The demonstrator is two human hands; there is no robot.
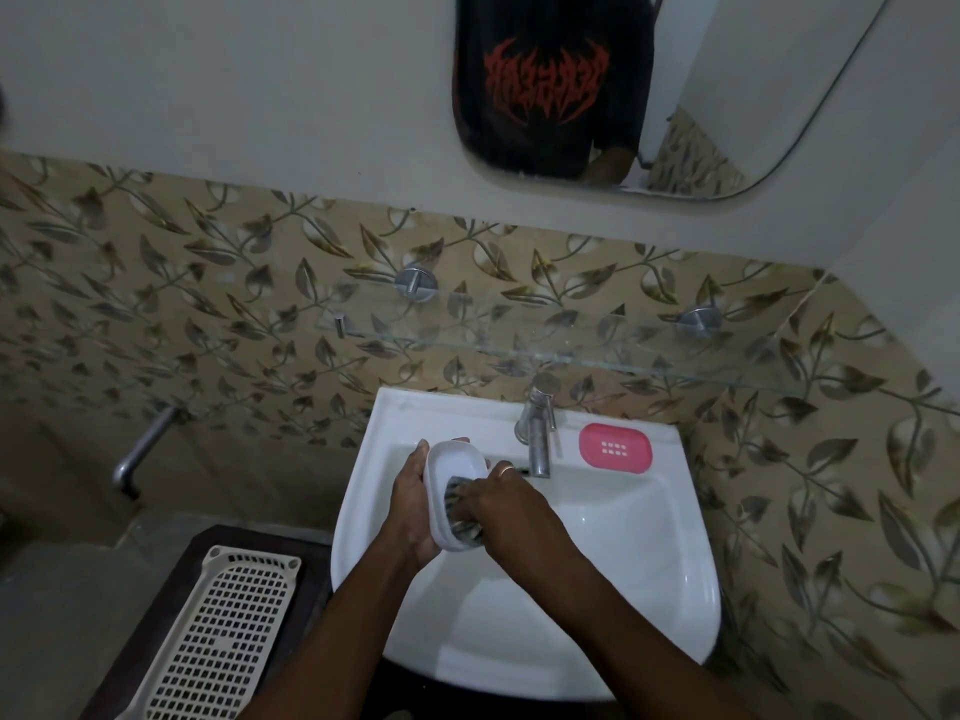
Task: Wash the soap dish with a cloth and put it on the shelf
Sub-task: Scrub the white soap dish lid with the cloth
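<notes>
Soap dish, white and oval, held over the left half of the sink, seemingly so that any drip falls into the bowl. Left hand: wrapped round the dish's outer edge, palm against its underside and fingertips showing past its far end. It turns the hollow side up toward the person, a hold that braces the dish against rubbing. Right hand: fingers curled and bunched on a striped grey cloth, pressing it into the near end of the hollow; a ring shows on one finger. Both grips are closed firmly on what they hold, and neither hand is free. Tap, at the back of the sink, stands just beside the right hand; whether water runs cannot be told from where one stands. Pink slotted tray, probably the dish's drainer, lies flat on the sink's back ledge to the right of the tap. It appears set aside so that the white part can be scrubbed alone. Glass shelf, fixed to the tiled wall just above the sink's back edge, is the likely resting place for the dish once washed.
</notes>
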